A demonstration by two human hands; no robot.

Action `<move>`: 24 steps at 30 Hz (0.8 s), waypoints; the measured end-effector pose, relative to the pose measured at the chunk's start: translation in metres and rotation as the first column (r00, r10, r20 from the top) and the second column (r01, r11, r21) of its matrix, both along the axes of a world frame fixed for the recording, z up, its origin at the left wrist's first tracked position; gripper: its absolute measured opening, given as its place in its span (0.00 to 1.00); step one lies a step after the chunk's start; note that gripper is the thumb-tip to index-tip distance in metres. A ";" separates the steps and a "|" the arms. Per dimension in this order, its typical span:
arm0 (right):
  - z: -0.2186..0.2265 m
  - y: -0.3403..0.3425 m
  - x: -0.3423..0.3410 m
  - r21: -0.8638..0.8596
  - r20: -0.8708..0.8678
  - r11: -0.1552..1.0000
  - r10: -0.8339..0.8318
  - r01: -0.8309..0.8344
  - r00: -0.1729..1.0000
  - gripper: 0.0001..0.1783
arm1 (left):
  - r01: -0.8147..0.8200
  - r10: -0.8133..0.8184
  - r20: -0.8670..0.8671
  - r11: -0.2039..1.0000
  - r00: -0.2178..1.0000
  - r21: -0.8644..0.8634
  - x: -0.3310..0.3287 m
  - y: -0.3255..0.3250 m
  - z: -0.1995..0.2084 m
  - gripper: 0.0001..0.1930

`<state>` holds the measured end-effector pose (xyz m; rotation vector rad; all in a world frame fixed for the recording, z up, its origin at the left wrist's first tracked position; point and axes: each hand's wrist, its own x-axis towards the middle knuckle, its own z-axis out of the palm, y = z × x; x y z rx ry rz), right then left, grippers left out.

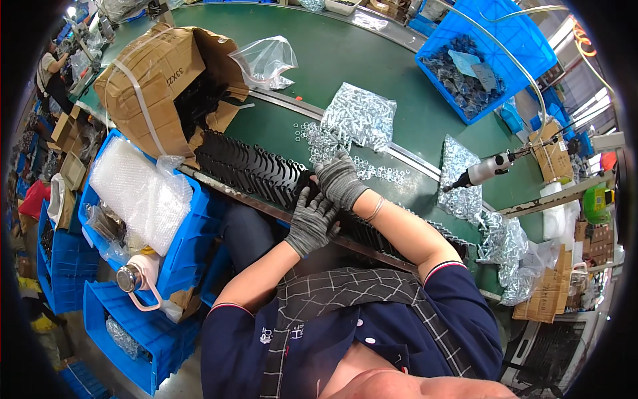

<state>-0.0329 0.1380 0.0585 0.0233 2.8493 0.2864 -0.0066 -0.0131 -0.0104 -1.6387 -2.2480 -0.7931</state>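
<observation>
A long row of black curved parts point(249, 167), like small handles or brackets, lies packed side by side along the near table edge. My left hand point(309, 225), in a grey striped glove, rests over the row with its fingers stretched and slightly apart. Just beyond it, my right hand point(340, 182), gloved the same way, is closed with bent fingertips pointing down at the row; what they pinch is hidden. Loose silver washers point(385, 173) are scattered past my right hand. Behind them lies a clear bag of silver screws or sleeves point(359, 116).
An open cardboard box point(149, 83) holding black parts stands at the left of the green table point(332, 50). A blue bin point(525, 43) of dark parts sits far right. A screwdriver-like power tool point(488, 169) hangs at right over clear bags. Blue crates point(193, 229) stand left.
</observation>
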 end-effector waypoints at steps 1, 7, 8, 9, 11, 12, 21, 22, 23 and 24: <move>0.009 0.000 -0.004 -0.001 0.000 1.000 0.003 -0.003 1.000 0.27 | 0.002 -0.002 0.002 1.000 1.000 0.007 -0.001 -0.001 -0.001 0.25; 0.000 0.066 -0.021 -0.105 -0.215 0.994 -0.026 0.003 0.976 0.16 | -0.170 0.172 -0.011 0.981 0.985 0.098 0.001 -0.006 0.005 0.26; -0.006 0.074 -0.024 -0.109 -0.216 0.994 -0.025 0.001 0.976 0.16 | -0.192 0.193 -0.007 0.978 0.981 0.086 0.000 -0.008 0.005 0.26; -0.012 0.081 -0.028 -0.046 -0.226 0.996 0.068 -0.080 0.972 0.15 | -0.213 0.214 -0.004 0.974 0.977 0.075 -0.001 -0.009 0.005 0.26; -0.015 0.084 -0.036 0.082 -0.229 0.966 0.260 -0.247 0.938 0.14 | -0.199 0.200 -0.013 0.977 0.980 0.072 -0.002 -0.010 0.005 0.26; -0.017 0.085 -0.038 0.081 -0.231 0.965 0.262 -0.249 0.937 0.14 | -0.177 0.179 -0.019 0.982 0.984 0.072 -0.002 -0.009 0.005 0.25; -0.001 0.082 -0.015 -0.054 -0.363 0.980 0.159 -0.191 0.918 0.11 | -0.069 0.071 -0.008 0.991 0.997 0.110 -0.003 -0.013 -0.001 0.23; 0.010 0.073 -0.010 -0.130 -0.187 0.988 0.061 -0.086 0.980 0.11 | -0.081 0.082 -0.003 0.991 0.997 0.108 -0.003 -0.017 -0.002 0.23; 0.020 0.071 -0.003 -0.177 -0.001 0.983 -0.049 0.048 0.999 0.10 | -0.085 0.086 -0.005 0.991 0.996 0.105 -0.002 -0.016 -0.001 0.23; 0.015 0.074 0.000 -0.175 0.000 0.983 -0.054 0.053 0.999 0.10 | -0.090 0.092 -0.008 0.991 0.996 0.101 -0.001 -0.015 0.001 0.22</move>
